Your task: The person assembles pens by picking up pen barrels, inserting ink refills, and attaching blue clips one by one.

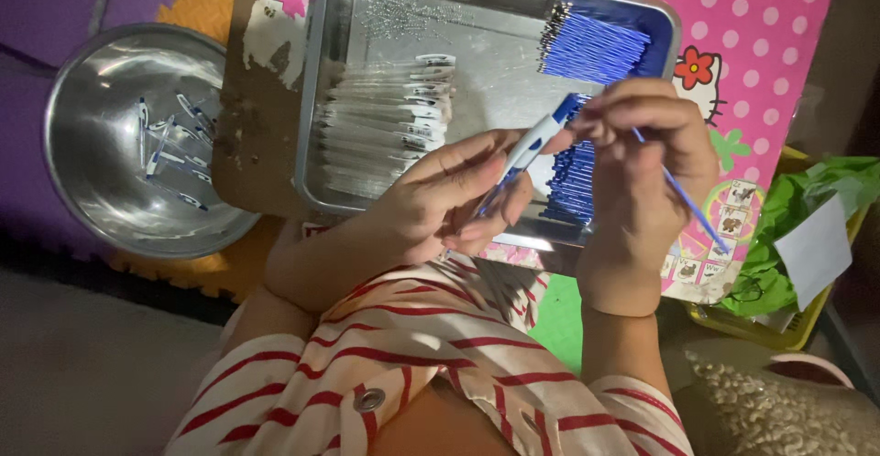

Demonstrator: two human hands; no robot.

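Note:
My left hand [440,201] holds a white and blue pen body [530,147] between thumb and fingers, tip pointing up and to the right. My right hand [639,167] meets that tip with its fingertips and also grips a thin blue refill [689,207] that sticks out down and to the right. Both hands hover over the near edge of a metal tray [316,126]. In the tray lie a row of clear pen barrels [385,126], blue refills [594,48] and a scatter of small springs [399,9].
A round metal bowl [87,80] at the left holds several assembled white and blue pens [174,149]. The tray rests on a low pink dotted table [761,62]. At the right a yellow basket [797,328] holds green plastic. My striped clothing fills the bottom.

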